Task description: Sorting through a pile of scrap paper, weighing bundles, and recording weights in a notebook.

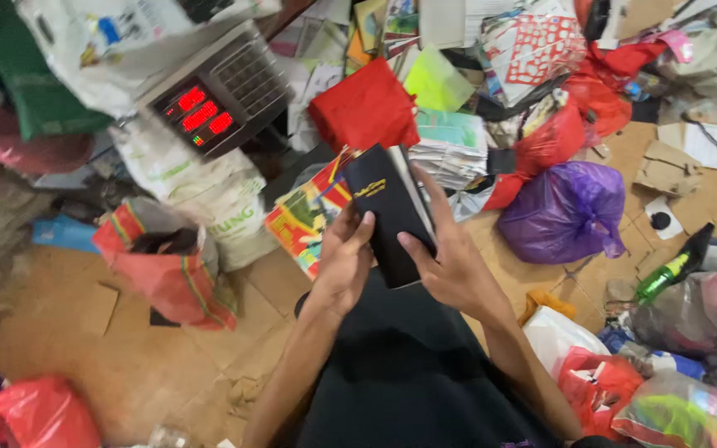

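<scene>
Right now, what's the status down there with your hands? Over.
Left hand and right hand both gripping a black hardcover book with gold lettering. Colourful printed booklet directly beneath. Purple plastic bag off right.

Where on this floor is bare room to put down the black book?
Bare cardboard floor lies lower left, between the striped red bag and the red plastic bag. Both hands, left hand and right hand, hold the black book. Right side, around the purple bag, is crowded.

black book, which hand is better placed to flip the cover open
Right, probably. The right hand has its fingers along the page edge of the black book, with the thumb on the cover. The left hand cups the spine side, steadying it.
</scene>
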